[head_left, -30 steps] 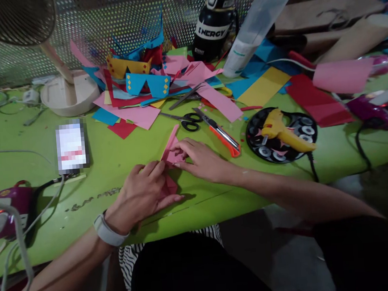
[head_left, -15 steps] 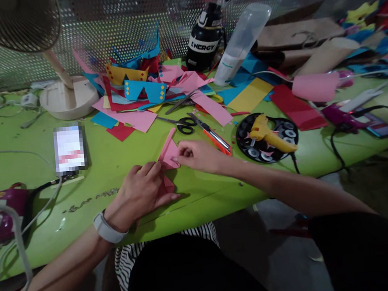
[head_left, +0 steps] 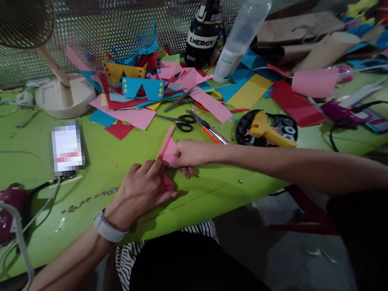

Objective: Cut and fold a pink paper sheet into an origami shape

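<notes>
A folded piece of pink paper (head_left: 168, 148) lies on the green table, with a narrow raised fold along its upper left edge. My left hand (head_left: 138, 185), a grey band on its wrist, grips the lower left part of the paper and covers much of it. At the paper's right edge is my right hand (head_left: 193, 153), its fingers curled and closed on the pink sheet; the thumb and fingertips are partly hidden. Just beyond the hands lie black-handled scissors (head_left: 184, 123) and an orange utility knife (head_left: 209, 128), whose lower end my right forearm covers.
A yellow glue gun (head_left: 268, 129) rests on a black palette (head_left: 242, 126) at right. Blue paper glasses (head_left: 144, 87) stand among coloured paper scraps at the back, near a black bottle (head_left: 202, 39). A phone (head_left: 67, 148) and a fan base (head_left: 44, 103) are at left.
My right hand has turned over the paper's right edge, its lower fingers now showing beneath. The right forearm has swung upward across the knife and palette. My left hand stays in place.
</notes>
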A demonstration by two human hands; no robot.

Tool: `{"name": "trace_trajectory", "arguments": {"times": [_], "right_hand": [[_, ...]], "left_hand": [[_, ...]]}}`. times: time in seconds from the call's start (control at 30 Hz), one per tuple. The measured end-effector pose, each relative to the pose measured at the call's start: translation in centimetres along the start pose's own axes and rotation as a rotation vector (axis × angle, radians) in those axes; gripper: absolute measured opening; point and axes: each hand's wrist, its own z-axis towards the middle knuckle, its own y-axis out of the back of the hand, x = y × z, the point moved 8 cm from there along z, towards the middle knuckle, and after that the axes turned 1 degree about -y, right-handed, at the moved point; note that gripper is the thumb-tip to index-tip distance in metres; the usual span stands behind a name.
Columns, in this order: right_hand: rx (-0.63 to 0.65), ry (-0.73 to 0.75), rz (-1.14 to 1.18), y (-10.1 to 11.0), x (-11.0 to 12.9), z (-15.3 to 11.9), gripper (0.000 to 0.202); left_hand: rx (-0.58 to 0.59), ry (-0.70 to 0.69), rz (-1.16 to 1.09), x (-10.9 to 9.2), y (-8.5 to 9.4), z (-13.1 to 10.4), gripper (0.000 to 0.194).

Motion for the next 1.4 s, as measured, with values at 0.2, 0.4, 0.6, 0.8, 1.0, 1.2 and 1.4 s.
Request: {"name": "trace_trajectory", "arguments": {"times": [0.2,0.4,0.6,0.8,1.0,1.2,1.4], "right_hand": [[0.013,0.021,-0.008,0.4,-0.8,0.1,0.038],[0.018,0.031,0.039,0.9,-1.8,-0.5,0.041],[0.014,0.012,0.060,1.4,-3.1,-0.9,0.042],[-0.044,0.005,0.064,2.0,-2.4,-1.7,0.041],[-0.066,0.029,0.038,1.5,-1.3,-0.9,0.042],[-0.037,0.032,0.089,0.6,-1.8,-0.3,0.041],[-0.149,0.206,0.038,0.6,1.1,-2.1,0.032]], "left_hand": [[0.049,0.029,-0.019,0.0,0.2,0.2,0.064],[0.020,0.019,-0.038,0.0,0.3,0.0,0.060],[0.006,0.014,-0.020,0.0,0.5,-0.1,0.061],[0.012,0.019,-0.018,-0.1,0.6,-0.1,0.064],[-0.018,-0.006,-0.060,0.1,0.5,-0.6,0.062],[-0.028,-0.080,-0.067,1.3,1.4,-1.5,0.055],[-0.018,0.060,-0.008,3.8,3.0,-3.0,0.041]]}}
